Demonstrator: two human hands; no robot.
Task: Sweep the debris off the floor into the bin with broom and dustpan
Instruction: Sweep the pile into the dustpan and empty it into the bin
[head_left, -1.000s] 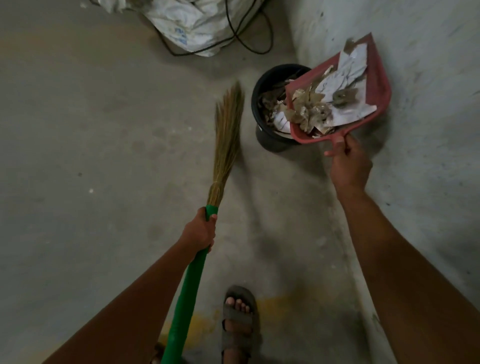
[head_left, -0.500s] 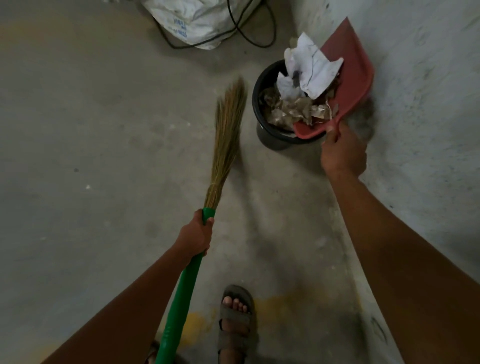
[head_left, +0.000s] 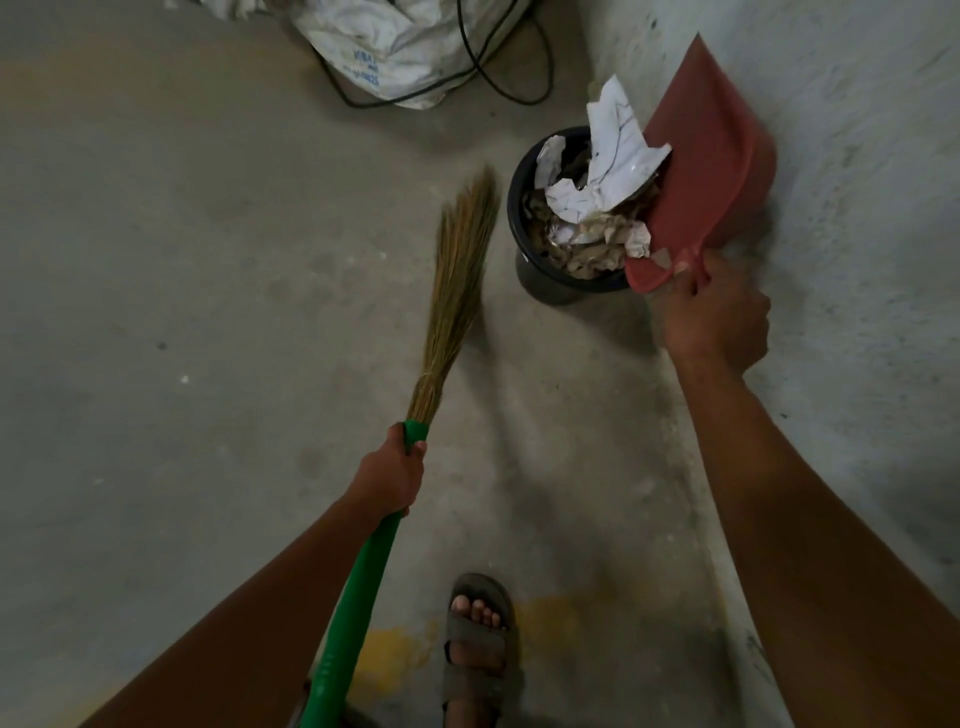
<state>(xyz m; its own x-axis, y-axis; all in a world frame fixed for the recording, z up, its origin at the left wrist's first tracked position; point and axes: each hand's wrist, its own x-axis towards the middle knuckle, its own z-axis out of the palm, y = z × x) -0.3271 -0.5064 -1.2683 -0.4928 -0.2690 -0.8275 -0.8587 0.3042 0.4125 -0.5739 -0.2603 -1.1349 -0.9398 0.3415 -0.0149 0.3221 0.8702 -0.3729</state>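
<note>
Bare grey concrete floor (head_left: 208, 260) meeting a rough plastered wall (head_left: 857, 156) on the right, with a crumpled white woven sack (head_left: 395, 41) and a looped black cable (head_left: 498, 78) up at the far edge. Against the wall sits the round black plastic bin (head_left: 524, 265), already packed to the rim. The red plastic dustpan (head_left: 711, 171) is tipped up steeply over its right side, back edge low near the rim, and the load of crumpled white paper and brownish scraps (head_left: 602, 208) is sliding out onto the heap. The right hand (head_left: 719, 317) has its fingers wrapped tight round the dustpan's short handle. The left hand (head_left: 392, 475) is closed round the green handle of the grass-bristle broom (head_left: 457, 291), which just hangs off to the left of the bin, bristle tip pointing away, not doing anything. One sandalled foot (head_left: 478, 639) shows at the bottom.

So I'd say this is the dumping step, nearly done. Next probably a bit more tilt or a shake to clear the last bits, and that big sheet looks like it could flop over the rim since the bin's so full.
</note>
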